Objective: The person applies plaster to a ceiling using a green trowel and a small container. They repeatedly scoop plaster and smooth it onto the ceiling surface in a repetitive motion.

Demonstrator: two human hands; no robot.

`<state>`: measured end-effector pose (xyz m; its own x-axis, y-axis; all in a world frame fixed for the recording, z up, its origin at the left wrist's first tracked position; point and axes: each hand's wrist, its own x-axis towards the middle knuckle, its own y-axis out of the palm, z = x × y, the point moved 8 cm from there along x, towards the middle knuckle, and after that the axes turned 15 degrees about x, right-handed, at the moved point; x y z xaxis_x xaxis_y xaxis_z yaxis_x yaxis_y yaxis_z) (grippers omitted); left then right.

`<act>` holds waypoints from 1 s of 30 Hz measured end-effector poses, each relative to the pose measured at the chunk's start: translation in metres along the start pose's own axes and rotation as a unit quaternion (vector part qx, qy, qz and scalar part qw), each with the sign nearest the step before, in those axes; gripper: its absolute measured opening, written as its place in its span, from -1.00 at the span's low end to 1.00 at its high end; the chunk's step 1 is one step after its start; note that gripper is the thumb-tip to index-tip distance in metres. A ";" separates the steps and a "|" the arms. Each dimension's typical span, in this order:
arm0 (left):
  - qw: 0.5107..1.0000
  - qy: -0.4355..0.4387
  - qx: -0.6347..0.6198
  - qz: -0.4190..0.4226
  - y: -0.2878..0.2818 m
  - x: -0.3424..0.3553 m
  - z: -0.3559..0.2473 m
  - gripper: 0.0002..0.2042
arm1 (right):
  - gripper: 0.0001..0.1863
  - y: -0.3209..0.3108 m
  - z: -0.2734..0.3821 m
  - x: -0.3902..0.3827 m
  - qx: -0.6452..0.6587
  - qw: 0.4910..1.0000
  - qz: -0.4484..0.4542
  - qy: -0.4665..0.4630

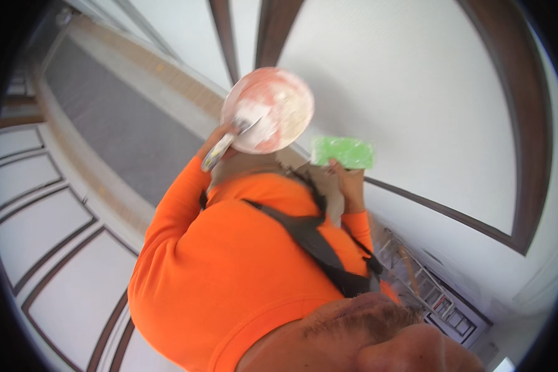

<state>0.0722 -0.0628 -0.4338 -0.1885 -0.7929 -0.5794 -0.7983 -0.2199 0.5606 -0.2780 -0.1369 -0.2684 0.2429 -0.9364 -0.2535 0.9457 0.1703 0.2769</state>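
My left hand (pixel 225 136) is closed at the near left rim of a round pinkish bowl (pixel 258 80), which is tilted so its inside shows. White and cream paste coats the bowl's inside. A putty knife (pixel 216 154) with a pale, smeared handle lies at the same hand, its metal blade reaching over the bowl. Further right, my right hand (pixel 341 173) grips a green rectangular block (pixel 343 152) by its lower edge. White dust or paste marks the block's face. It is held close to the white wall; whether they touch I cannot tell.
A white wall panel (pixel 409 93) with dark brown trim (pixel 533 124) rises ahead and to the right. A grey carpet strip (pixel 118 118) with tan borders runs along the left. Framed white panels (pixel 49 217) stand at far left. A ladder (pixel 437 297) stands behind at lower right.
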 end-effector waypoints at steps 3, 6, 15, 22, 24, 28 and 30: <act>0.998 0.017 0.056 0.002 0.008 -0.006 -0.012 -0.35 | -0.61 -0.003 0.032 0.002 0.019 0.998 -0.030 -0.057; 0.995 0.030 0.098 -0.018 0.037 -0.029 -0.043 -0.41 | -0.63 0.010 0.089 -0.002 0.025 0.990 -0.015 -0.137; 0.980 0.025 0.199 -0.016 -0.016 0.009 -0.014 -0.60 | -0.82 0.040 0.316 -0.077 -0.143 0.863 0.039 -0.483; 0.975 0.069 0.206 -0.055 0.010 -0.014 -0.039 -0.56 | -0.84 0.113 0.466 -0.163 -0.516 0.376 -0.154 -0.754; 0.979 0.062 0.188 -0.042 0.002 -0.002 -0.033 -0.52 | -0.67 0.136 0.493 -0.169 -0.538 0.321 -0.168 -0.761; 0.988 0.044 0.150 -0.021 -0.006 0.010 -0.023 -0.55 | -0.65 0.153 0.529 -0.156 -0.561 0.260 -0.174 -0.766; 0.987 0.059 0.145 -0.027 0.004 0.009 -0.029 -0.61 | -0.66 0.149 0.551 -0.150 -0.554 0.252 -0.138 -0.782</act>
<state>0.0835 -0.0870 -0.4196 -0.0863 -0.8493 -0.5209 -0.9391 -0.1052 0.3271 -0.2928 -0.1405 0.3214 0.5717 0.2112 0.7928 0.5711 -0.7962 -0.1998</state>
